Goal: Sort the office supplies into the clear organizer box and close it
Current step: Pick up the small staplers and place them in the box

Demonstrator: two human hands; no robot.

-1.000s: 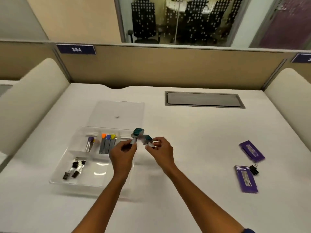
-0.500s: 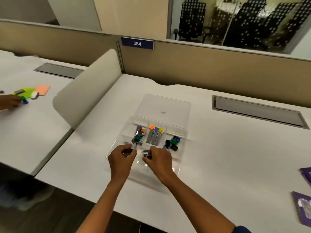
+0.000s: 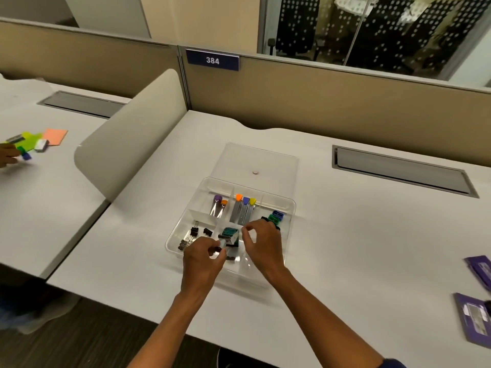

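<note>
The clear organizer box [image 3: 290, 205] lies open on the white desk, its lid [image 3: 261, 162] flat behind it. Inside are black binder clips [image 3: 195, 232], tubes with coloured tips [image 3: 245, 209], and blue and green clips [image 3: 276, 217]. My left hand [image 3: 203, 258] hovers over the front middle compartment and pinches the silver handle of a teal clip [image 3: 229, 233]. My right hand [image 3: 261, 245] is just to the right of that clip, over the box, fingers loosely curled and apart, with nothing visible in them.
Purple packets [image 3: 475, 318] lie at the desk's right edge. A curved beige divider [image 3: 125, 144] separates the neighbouring desk, where another person's hand [image 3: 8, 155] touches sticky notes [image 3: 54, 135]. A grey cable hatch [image 3: 401, 172] sits behind on the right.
Both hands carried the teal clips from beside the box to over its front compartment. The right hand no longer shows a clip. The view swung left.
</note>
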